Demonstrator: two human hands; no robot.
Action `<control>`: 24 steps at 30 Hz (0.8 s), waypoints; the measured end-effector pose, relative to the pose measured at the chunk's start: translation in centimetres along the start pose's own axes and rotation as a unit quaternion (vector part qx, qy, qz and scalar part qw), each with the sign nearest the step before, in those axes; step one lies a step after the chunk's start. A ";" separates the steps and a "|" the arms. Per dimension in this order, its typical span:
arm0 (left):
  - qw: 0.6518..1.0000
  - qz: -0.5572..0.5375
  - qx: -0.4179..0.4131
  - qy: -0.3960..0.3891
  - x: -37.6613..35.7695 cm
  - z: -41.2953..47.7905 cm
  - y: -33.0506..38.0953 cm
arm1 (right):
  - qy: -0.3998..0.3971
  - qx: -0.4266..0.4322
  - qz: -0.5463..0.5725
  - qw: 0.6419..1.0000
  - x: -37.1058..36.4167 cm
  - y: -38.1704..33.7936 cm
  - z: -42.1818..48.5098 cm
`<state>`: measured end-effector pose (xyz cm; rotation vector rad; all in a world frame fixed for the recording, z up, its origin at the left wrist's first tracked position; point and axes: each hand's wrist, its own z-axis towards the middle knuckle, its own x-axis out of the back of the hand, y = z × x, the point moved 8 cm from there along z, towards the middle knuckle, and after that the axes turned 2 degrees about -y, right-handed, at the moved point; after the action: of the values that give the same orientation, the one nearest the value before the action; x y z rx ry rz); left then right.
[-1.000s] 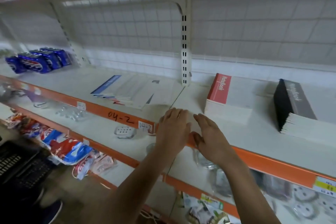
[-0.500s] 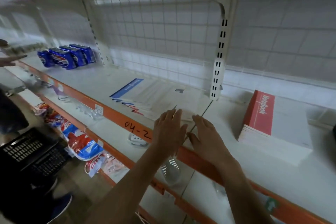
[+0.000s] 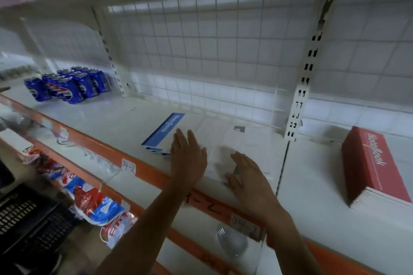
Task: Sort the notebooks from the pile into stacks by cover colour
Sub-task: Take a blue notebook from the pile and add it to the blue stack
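Note:
A loose pile of notebooks (image 3: 223,138) lies on the white shelf, its top one showing a blue spine strip (image 3: 164,130) and a white cover. My left hand (image 3: 187,158) lies flat with straight fingers on the pile's left part. Near the pile's front right corner my right hand (image 3: 245,174) rests with fingers spread, holding nothing. A neat stack of red-spined notebooks (image 3: 375,172) stands on the shelf to the right, past the upright.
Blue drink cans (image 3: 69,85) stand at the shelf's far left. The shelf has an orange front edge (image 3: 147,174) with paper labels. A slotted upright (image 3: 297,107) divides the shelf. Snack bags (image 3: 93,205) and a black basket (image 3: 29,227) sit below.
The view swung left and closer; the black notebook stack left the frame. Both hands moved forward from the shelf edge onto the pile.

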<state>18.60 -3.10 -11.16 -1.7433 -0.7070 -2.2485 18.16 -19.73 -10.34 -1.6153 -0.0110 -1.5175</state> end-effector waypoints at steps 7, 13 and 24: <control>0.999 0.024 0.045 -0.001 -0.9 3.0 -4.2 | 0.015 -0.034 0.009 0.999 -1.5 0.0 0.8; 0.995 0.010 -0.088 0.041 0.8 1.3 -0.3 | 0.089 -0.100 0.137 0.981 -0.2 0.6 0.4; 0.961 -0.172 -0.208 0.065 2.4 -1.7 2.4 | 0.117 -0.312 0.500 0.799 -1.6 4.6 -1.1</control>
<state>17.55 -5.66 -8.65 -1.7227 -0.5755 -2.8950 19.39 -22.22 -14.46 -1.4544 1.3929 -0.8480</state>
